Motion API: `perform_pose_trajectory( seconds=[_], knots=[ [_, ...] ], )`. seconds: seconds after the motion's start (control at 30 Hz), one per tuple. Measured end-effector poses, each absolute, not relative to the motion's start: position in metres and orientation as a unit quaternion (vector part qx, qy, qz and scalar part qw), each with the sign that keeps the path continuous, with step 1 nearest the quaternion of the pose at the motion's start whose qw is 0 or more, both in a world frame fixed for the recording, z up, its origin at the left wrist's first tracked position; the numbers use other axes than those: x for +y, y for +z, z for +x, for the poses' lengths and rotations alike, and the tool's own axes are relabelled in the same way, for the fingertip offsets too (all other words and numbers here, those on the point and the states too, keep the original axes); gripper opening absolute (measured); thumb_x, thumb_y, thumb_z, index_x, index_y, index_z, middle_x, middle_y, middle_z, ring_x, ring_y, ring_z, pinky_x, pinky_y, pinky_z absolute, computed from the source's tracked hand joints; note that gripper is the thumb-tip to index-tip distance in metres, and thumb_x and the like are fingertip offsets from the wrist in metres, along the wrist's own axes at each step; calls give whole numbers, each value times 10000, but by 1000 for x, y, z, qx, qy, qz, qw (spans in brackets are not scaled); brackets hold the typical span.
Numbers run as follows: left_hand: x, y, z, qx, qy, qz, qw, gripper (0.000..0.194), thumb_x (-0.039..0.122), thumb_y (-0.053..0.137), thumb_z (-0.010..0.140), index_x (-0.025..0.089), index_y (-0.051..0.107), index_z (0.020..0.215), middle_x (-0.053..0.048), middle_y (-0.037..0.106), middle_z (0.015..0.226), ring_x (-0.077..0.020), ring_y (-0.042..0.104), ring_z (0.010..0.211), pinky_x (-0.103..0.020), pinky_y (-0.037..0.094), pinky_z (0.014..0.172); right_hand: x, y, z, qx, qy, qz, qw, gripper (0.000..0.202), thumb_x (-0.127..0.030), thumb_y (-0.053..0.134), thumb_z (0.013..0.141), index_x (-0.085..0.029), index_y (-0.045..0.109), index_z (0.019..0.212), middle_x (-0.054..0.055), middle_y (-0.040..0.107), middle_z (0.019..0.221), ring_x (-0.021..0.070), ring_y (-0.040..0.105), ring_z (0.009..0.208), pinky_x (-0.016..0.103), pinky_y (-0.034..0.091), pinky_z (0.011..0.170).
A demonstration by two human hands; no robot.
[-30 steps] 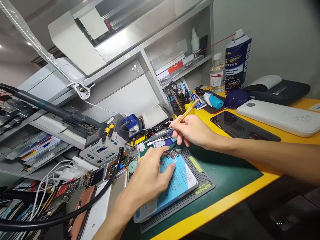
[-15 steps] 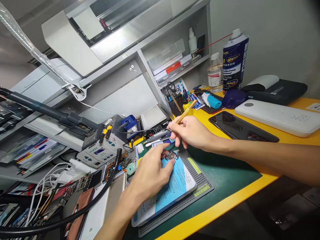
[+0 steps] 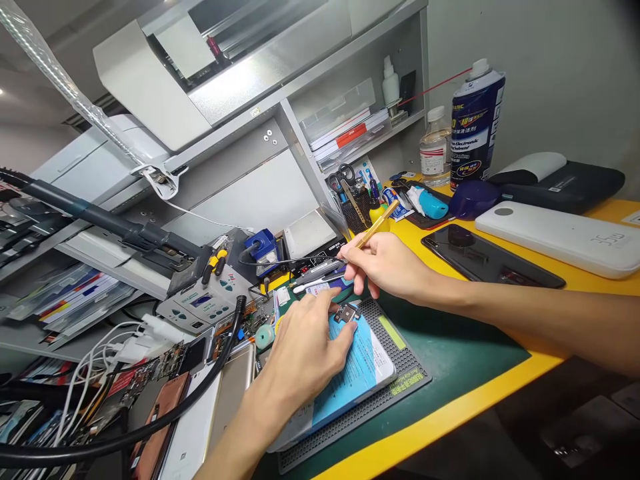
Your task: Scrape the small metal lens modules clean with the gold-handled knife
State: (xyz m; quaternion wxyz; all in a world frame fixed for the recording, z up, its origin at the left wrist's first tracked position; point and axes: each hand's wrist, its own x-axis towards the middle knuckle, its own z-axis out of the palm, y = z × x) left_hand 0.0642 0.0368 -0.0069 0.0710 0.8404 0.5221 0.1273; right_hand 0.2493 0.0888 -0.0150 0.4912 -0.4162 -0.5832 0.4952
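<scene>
My left hand (image 3: 310, 347) rests over a blue-and-white box (image 3: 357, 373), its thumb and fingers around a small dark circuit board (image 3: 347, 313) on the box top. The thumb tip is at the board's near edge, and the index finger is lifted. Just beyond, my right hand (image 3: 383, 263) pinches a slim gold-coloured tool (image 3: 377, 225) like a pen. Its upper end points up and right; its working tip is hidden by the fingers, so its kind cannot be told. Under the box lies a grey perforated mat (image 3: 413, 373).
A green work mat (image 3: 460, 340) covers the yellow desk. To the right lie a black phone (image 3: 493, 257), a white power bank (image 3: 560, 237) and a spray can (image 3: 477, 127). Leftward stand a soldering station (image 3: 207, 300), a black hose (image 3: 200, 393) and loose boards.
The view has shifted slightly, moving everything a little right. My left thumb and index finger have spread somewhat, showing more of the board. The right hand keeps its pinch on the gold tool.
</scene>
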Motion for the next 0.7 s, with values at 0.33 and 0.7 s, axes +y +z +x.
perform_pose_trajectory(
  seconds=[0.33,0.7],
  knots=[
    [36,-2,61,506,106,855,42,429,290,601,930,249,563,1355,-60,727,1124,-284,654,1064,-474,497,944,91,-17,249,-584,491,-418,493,299,-264,538,985,-142,628,727,24,656,543,93,496,338,187,406,307],
    [31,6,56,507,109,855,19,399,320,596,934,225,600,1321,-83,710,1146,-288,639,1073,-462,482,946,92,-18,250,-580,492,-428,488,302,-269,524,1006,-145,615,746,33,668,581,98,529,371,190,419,319]
  ],
)
